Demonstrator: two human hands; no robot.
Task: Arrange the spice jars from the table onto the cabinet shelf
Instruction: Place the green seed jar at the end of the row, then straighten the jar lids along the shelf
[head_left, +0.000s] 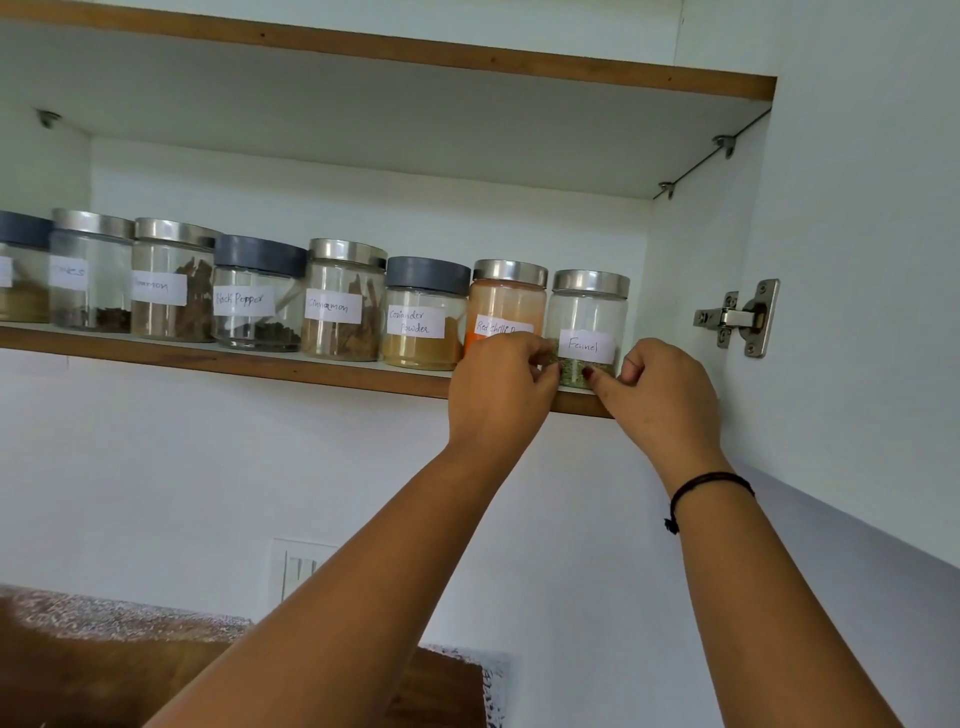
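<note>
Several labelled glass spice jars stand in a row on the cabinet shelf (270, 365). At the right end is the fennel jar (588, 317), steel lid, green seeds at the bottom. My left hand (498, 387) pinches its lower left side and my right hand (660, 389) pinches its lower right side. To its left stand the red chilli powder jar (506, 299), partly hidden by my left hand, then the coriander powder jar (423, 314), a cinnamon jar (343, 301) and the black pepper jar (257, 293).
A steel door hinge (740, 318) is fixed to the cabinet's right wall, close to the fennel jar. The upper shelf board (467, 57) hangs overhead. Below, a wall switch plate (298, 569) and a brown counter surface (104, 670) show.
</note>
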